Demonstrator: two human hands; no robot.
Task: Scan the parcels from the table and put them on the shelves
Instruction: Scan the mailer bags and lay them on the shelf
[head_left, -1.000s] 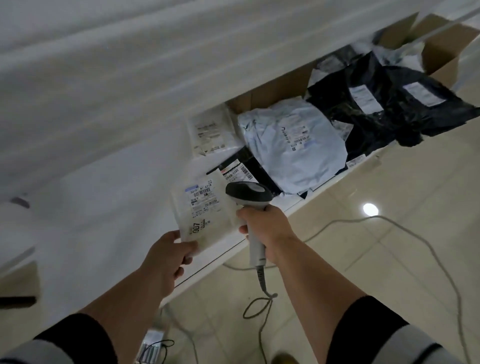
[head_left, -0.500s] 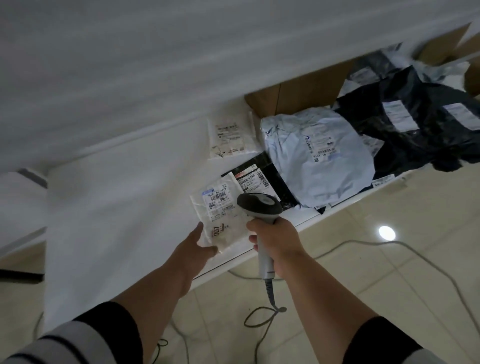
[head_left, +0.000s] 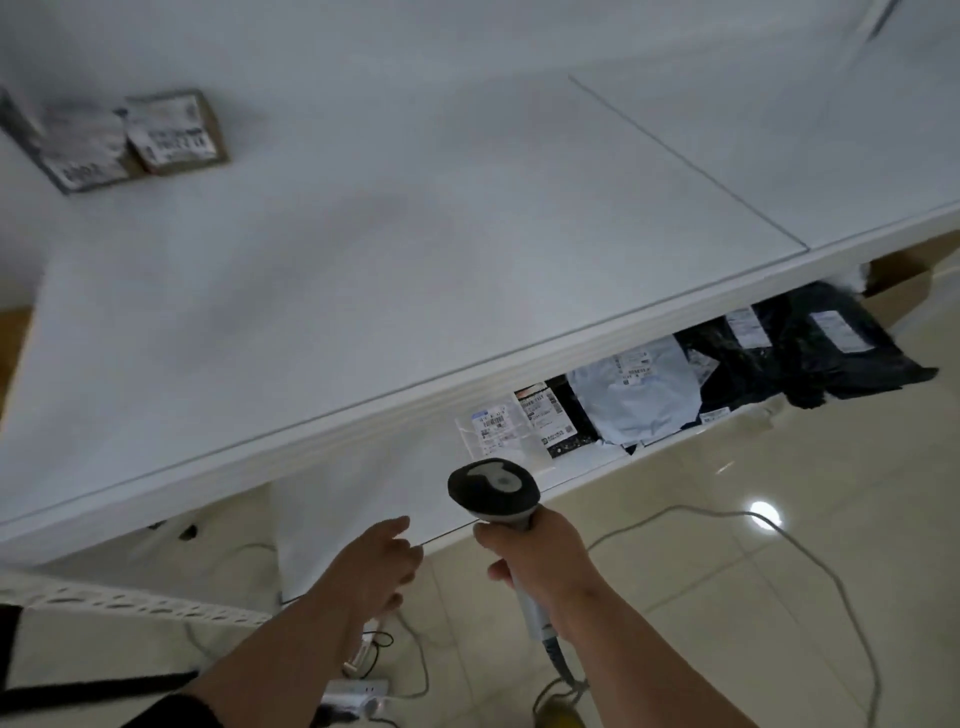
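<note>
Clear-bagged parcel (head_left: 496, 428) lies on the shelf (head_left: 363, 483) just beyond our hands; left hand (head_left: 382, 564) empty, fingers loose; right hand (head_left: 540, 561) grips the scanner (head_left: 493, 493); next, we judge, another parcel from the tabletop (head_left: 363, 260).

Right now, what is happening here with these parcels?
A person is shelving scanned parcels. The right hand grips a corded barcode scanner. The left hand is open and holds nothing, near the lower shelf. A small clear labelled parcel lies there beside a grey mailer and black mailers.
</note>
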